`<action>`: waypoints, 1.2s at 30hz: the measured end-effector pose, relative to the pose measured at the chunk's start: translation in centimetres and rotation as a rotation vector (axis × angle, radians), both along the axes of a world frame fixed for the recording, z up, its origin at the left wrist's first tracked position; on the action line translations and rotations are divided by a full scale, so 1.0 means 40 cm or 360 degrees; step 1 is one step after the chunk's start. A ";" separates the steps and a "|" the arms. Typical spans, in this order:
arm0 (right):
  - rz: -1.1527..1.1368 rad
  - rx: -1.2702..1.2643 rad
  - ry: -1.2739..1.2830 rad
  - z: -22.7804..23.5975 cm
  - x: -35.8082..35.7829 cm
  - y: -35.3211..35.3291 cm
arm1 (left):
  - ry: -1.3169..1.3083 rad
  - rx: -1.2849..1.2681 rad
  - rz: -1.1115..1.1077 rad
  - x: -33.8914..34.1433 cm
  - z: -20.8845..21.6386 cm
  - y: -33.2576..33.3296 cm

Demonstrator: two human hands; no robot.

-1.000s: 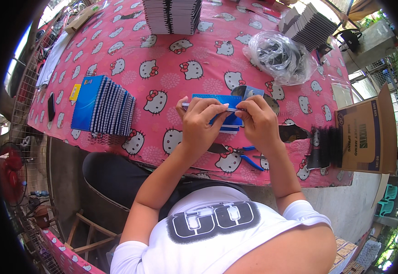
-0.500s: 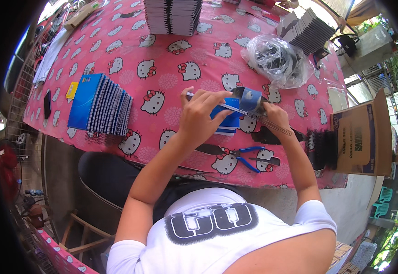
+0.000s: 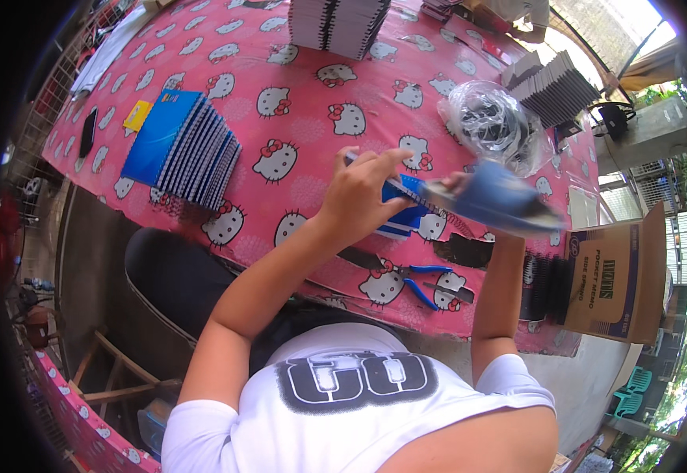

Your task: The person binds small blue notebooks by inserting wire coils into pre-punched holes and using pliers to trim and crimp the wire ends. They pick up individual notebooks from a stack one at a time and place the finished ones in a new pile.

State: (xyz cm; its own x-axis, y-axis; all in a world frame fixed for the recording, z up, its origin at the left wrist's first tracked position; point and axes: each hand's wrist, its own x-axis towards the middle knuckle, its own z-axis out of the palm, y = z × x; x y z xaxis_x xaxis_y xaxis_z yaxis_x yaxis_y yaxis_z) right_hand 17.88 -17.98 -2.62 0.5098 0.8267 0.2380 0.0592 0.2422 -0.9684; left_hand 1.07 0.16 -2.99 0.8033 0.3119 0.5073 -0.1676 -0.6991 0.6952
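Note:
My left hand (image 3: 362,191) pinches a small notebook (image 3: 398,188), tilted with its spine edge toward the right. A black wire coil (image 3: 446,216) runs out from that edge. My right hand (image 3: 455,183) holds a blue slide slipper (image 3: 497,194), smeared by motion; fingertips show at its left end, and the rest of the hand is hidden behind it. Below the held notebook, blue-covered notebooks (image 3: 401,225) lie on the table. Nearer me are blue-handled pliers (image 3: 420,285) and a dark flat tool (image 3: 454,292).
A stack of blue spiral notebooks (image 3: 172,147) stands left on the pink tablecloth (image 3: 280,201), beside a phone (image 3: 88,132). Another stack (image 3: 336,27) is at the back. Bagged black coils (image 3: 493,126), grey notebook piles (image 3: 558,88) and a cardboard box (image 3: 613,276) with black coils line the right.
My right hand has raised the slipper from beside the notebook's spine and swung it to the right. The left hand keeps its pinch on the notebook. The whole view has shifted slightly.

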 end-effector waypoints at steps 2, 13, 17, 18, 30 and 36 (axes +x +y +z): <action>-0.0348 -0.0909 -0.0803 0.012 0.029 0.018 | -0.0056 0.0009 0.0003 -0.001 0.003 0.010; -0.0030 -0.0391 -0.0576 0.015 0.038 0.100 | -0.0342 -0.1080 0.0112 -0.043 -0.070 0.067; -0.0127 -0.0484 -0.0712 0.051 -0.012 0.135 | -0.0296 -0.1205 -0.0018 -0.061 -0.085 0.089; -0.0096 -0.0410 -0.0634 0.053 -0.010 0.136 | -0.0325 -0.1231 -0.0042 -0.063 -0.086 0.088; -0.1157 -0.1504 -0.1908 -0.180 -0.075 -0.128 | -0.0353 -0.1497 -0.0170 -0.042 -0.067 0.093; -0.0559 -0.1080 -0.1443 -0.203 -0.343 -0.194 | -0.0699 -0.0405 -0.0009 -0.071 -0.051 0.020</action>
State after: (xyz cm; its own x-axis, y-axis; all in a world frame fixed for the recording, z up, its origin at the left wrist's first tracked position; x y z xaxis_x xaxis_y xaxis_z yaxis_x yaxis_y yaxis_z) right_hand 4.16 -25.73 -10.73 0.6052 0.7715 0.1961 0.7509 -0.4714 -0.4626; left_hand -1.75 0.96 -5.03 0.5334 0.4661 0.7059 -0.4854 -0.5148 0.7067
